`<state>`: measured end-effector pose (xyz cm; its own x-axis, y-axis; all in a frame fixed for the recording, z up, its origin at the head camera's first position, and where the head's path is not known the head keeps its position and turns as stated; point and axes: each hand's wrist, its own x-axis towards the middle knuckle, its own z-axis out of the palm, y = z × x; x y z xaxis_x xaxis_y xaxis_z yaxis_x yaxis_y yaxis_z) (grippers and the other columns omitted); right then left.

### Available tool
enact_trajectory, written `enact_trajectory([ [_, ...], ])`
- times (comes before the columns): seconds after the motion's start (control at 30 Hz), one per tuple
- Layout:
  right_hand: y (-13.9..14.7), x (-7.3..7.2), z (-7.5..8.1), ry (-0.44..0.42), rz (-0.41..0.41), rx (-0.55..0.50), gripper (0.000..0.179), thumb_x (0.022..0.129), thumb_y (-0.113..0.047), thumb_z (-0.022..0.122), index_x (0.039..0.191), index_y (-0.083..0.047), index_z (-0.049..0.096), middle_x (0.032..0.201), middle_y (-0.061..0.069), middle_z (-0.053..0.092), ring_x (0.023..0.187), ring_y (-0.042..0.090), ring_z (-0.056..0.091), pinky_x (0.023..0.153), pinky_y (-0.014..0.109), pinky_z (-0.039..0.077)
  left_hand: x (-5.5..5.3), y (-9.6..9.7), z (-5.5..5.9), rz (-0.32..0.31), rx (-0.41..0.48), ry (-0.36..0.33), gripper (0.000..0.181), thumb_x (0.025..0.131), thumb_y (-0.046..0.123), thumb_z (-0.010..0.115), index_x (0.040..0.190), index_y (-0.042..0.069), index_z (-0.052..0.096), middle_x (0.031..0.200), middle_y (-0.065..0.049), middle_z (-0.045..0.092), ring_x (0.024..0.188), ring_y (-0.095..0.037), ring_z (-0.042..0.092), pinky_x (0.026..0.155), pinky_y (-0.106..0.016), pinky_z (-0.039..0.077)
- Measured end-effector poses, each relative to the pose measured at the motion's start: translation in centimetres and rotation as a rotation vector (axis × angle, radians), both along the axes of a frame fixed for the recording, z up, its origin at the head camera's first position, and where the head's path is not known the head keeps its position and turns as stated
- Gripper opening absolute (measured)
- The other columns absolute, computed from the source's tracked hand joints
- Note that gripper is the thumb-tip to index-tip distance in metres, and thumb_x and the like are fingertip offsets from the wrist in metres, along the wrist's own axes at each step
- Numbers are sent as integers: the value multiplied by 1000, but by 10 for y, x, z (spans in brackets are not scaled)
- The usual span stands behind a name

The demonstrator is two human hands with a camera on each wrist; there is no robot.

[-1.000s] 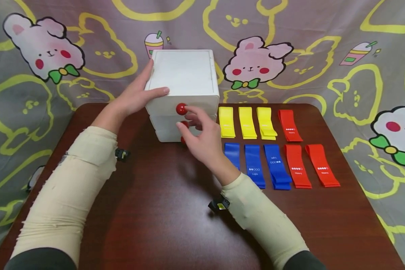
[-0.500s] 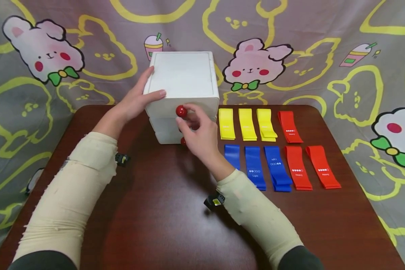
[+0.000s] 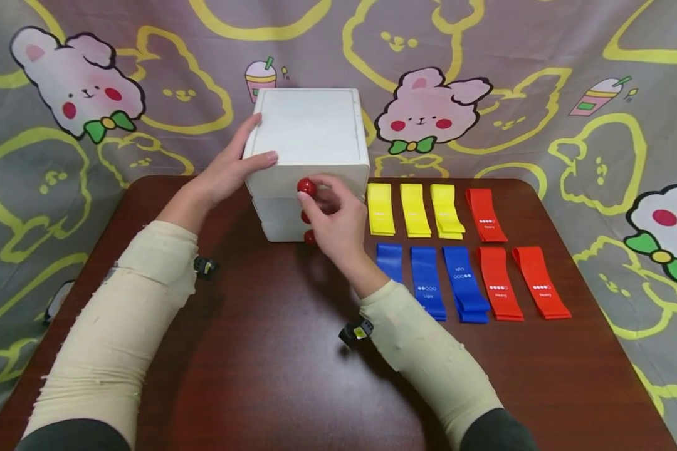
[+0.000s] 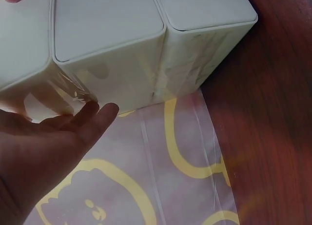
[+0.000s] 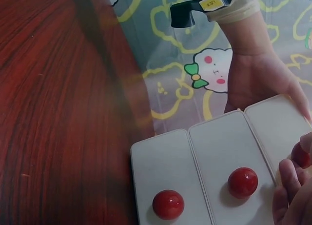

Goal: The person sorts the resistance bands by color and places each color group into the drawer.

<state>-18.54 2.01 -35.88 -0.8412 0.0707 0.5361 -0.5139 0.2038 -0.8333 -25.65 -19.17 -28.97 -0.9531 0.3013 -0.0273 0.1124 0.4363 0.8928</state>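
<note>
A white cabinet (image 3: 310, 128) of three stacked drawers stands at the back of the table, each drawer front bearing a round red knob. My right hand (image 3: 341, 222) pinches the top knob (image 3: 306, 186) between thumb and fingers. Below it, the middle knob (image 5: 243, 183) and bottom knob (image 5: 168, 204) are untouched. Against the cabinet's left side rests my left hand (image 3: 225, 170), its thumb over the top's front edge. In the left wrist view, the fingers of the left hand (image 4: 53, 147) lie along the side wall. All drawers look closed.
To the right of the cabinet lie flat resistance bands in rows: yellow ones (image 3: 414, 211), blue ones (image 3: 425, 275) and red ones (image 3: 499, 282). Some are printed Light or Heavy. A patterned curtain (image 3: 175, 75) hangs directly behind the brown table (image 3: 271, 357).
The right hand's fingers and thumb have closed on the top knob, after hovering at it a second ago. The left hand stays on the cabinet, its thumb slightly shifted. The drawers look unchanged.
</note>
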Motion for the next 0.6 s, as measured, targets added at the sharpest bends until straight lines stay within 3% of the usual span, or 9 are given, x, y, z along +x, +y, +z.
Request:
enact_trajectory([
  [0.3,4,6,-3,-27,40,-50,31,89,-23,78,116,-11,69,99,-3,73,78,10,67,71,31,57,-3,-3,0,-24,69,-52,82,96,44,57,160,37,7,165,4,0,146,-18,6,115,-50,10],
  [0.6,8,19,-1,-41,66,-36,31,89,-19,78,118,-11,70,102,0,73,79,14,66,71,33,56,-4,-2,-2,-16,78,-71,83,95,44,59,159,40,7,165,3,-2,147,-21,6,115,-52,10],
])
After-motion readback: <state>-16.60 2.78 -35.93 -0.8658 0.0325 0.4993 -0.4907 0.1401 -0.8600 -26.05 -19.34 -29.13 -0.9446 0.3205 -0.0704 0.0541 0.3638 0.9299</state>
